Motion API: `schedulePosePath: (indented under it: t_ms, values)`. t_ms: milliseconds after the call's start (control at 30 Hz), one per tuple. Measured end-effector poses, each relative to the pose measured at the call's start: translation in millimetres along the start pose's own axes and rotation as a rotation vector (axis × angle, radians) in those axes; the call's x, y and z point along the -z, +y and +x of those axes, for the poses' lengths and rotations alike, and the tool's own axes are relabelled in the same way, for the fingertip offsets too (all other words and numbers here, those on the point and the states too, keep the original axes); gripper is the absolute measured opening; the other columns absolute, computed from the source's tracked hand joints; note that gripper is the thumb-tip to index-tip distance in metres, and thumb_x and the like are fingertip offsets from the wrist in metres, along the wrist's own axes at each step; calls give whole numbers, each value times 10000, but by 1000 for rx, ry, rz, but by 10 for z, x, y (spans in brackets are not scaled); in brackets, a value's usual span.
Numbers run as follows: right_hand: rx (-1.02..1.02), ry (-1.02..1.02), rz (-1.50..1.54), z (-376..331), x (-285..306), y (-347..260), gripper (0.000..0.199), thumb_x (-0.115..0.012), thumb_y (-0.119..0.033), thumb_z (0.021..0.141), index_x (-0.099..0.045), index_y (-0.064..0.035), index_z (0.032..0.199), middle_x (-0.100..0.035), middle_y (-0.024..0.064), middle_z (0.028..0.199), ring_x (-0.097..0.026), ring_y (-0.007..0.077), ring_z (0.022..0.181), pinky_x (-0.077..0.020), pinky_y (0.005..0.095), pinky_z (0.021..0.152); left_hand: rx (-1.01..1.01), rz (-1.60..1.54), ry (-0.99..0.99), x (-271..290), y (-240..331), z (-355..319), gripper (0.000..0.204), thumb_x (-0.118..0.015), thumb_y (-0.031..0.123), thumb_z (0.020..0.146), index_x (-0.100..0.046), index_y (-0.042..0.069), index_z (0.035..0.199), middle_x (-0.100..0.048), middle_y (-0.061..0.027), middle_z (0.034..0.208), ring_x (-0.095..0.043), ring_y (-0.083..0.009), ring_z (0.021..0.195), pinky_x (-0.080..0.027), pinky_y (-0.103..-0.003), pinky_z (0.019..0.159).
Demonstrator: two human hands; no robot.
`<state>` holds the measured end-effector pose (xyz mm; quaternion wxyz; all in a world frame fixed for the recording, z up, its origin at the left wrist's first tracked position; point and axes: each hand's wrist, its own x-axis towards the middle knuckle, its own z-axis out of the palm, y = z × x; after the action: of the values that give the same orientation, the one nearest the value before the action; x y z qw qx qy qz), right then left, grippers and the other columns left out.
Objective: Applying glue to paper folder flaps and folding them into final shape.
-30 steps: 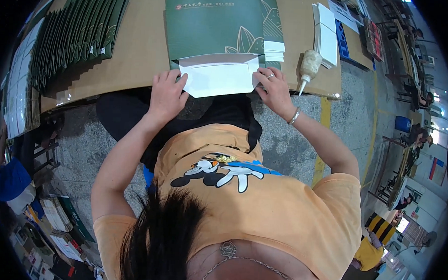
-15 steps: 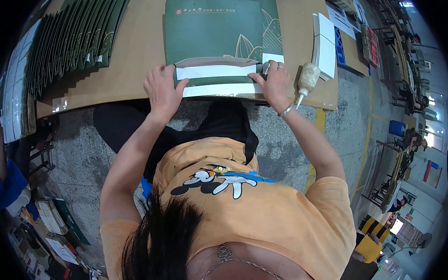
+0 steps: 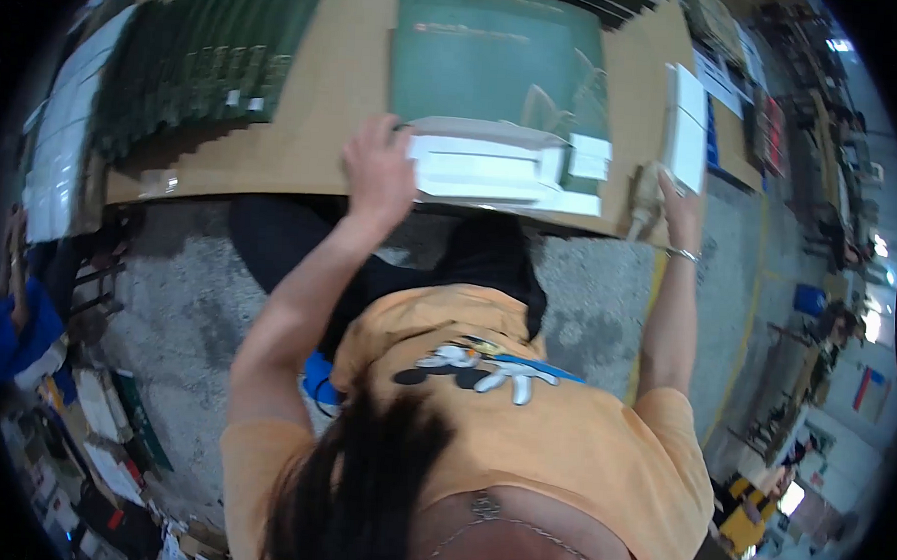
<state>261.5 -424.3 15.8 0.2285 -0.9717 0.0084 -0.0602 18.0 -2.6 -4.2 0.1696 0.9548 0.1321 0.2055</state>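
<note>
A green paper bag (image 3: 483, 71) with pale line drawings lies flat on the table. Its near end is folded open, showing a white inner face (image 3: 483, 171). At the left edge of that fold is my left hand (image 3: 381, 182), fingers apart and the thumb touching the bag's side. My right hand (image 3: 683, 215) is off the bag, at the near end of a stack of white cards (image 3: 685, 115). A glue bottle (image 3: 644, 198) with its nozzle toward me lies just left of it. Blur hides whether those fingers grip anything.
A row of folded green bags (image 3: 208, 59) stands at the table's left, beside a tall white stack (image 3: 59, 153). The brown tabletop (image 3: 348, 55) ends near my lap. Other people and workbenches are at the far right; a blue-clothed person (image 3: 21, 331) is at left.
My right hand has left the bag and moved right to the glue bottle and white cards. My left hand stays at the bag's left edge. The whole view has shifted.
</note>
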Motion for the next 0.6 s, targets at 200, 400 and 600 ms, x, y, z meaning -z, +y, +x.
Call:
schedulePosePath:
  t_ms: [200,400,600]
  values:
    - [-350,-429,318,-132,81,67,443,-649,-583,844,-654,-149,930,-511,-51,648,-404,52,470,-291,244,422,-184,-21,58,-213,-49,-77,426,-573,129,791,-613,72,1212,-608,-77,1122,-524,-267,1107,-376,-438,937]
    - [-342,-443,959,-151,387,-288,403,-654,-462,893,-623,-126,1113,-646,-18,891,-545,47,662,-381,209,526,-81,-34,-167,-148,-76,-43,512,-617,194,801,-567,127,1306,-532,-62,1203,-474,-270,1131,-340,-447,981]
    - [71,-522,1302,-532,155,-1473,412,-647,-284,913,-534,-55,1237,-636,80,1119,-634,142,874,-498,287,661,74,-68,-408,-21,-151,290,576,-706,257,760,-580,167,1315,-520,-68,1228,-439,-277,1197,-313,-438,1021]
